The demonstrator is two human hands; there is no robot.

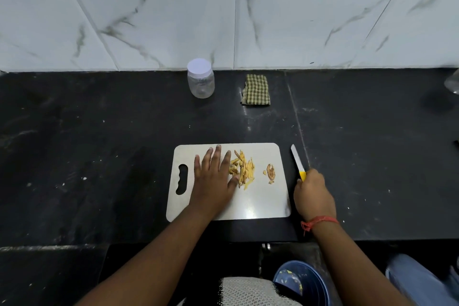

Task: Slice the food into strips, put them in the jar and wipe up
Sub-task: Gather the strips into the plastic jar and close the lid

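Black stone surface [99,156] under marbled wall tiles [149,20]; left hand [213,176] lies flat on the cutting board [260,204], right hand [313,194] grips the knife [298,161].

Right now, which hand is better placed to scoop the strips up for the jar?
Probably the left hand: it lies open on the cutting board, fingers beside the strips. The right hand grips the knife, off the board.

Between my board [260,206] and the back wall [223,20] lies open black counter [99,131] — only the jar [200,79] and cloth [255,90] stand there, apart, with a gap between. Left of the board the counter is open; the knife [298,161] lies just beside its right edge.
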